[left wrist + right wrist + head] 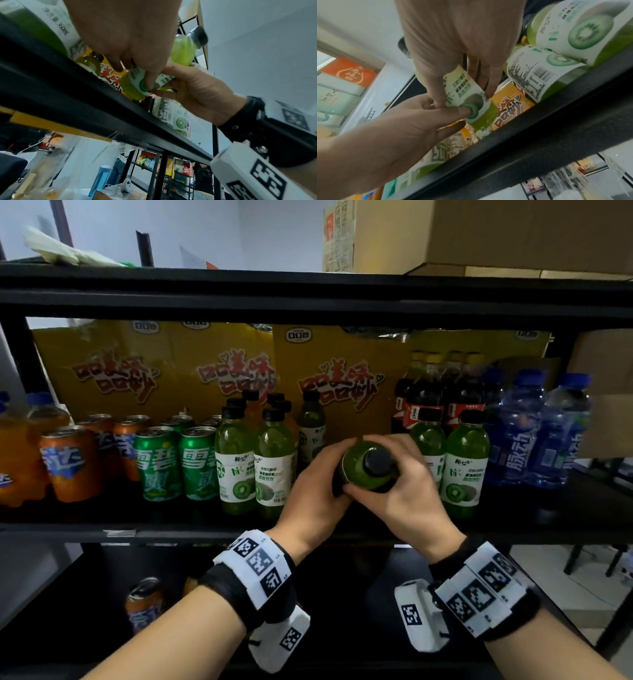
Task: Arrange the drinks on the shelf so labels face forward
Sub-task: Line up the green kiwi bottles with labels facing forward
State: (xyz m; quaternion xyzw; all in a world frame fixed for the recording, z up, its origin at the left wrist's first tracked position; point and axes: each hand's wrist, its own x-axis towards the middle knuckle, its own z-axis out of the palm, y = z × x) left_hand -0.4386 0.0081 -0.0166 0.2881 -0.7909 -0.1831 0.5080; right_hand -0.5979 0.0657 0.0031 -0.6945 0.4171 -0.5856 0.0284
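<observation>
I've got the kiwi bottle [368,465] tipped cap-toward-me over the shelf [219,529] front, in the gap between the kiwi rows. Left hand [317,498] and right hand [399,491] both grip its body. I'd stand it upright, twist until the kiwi picture faces out, and avoid nudging neighbours

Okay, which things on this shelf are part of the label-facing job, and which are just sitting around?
Part of the job:
- kiwi bottle held by left hand and right hand
- other kiwi bottles
- green cans
- orange cans
- cola bottles
- blue bottles

Just lying about:
- yellow cartons
- brown boxes
</observation>
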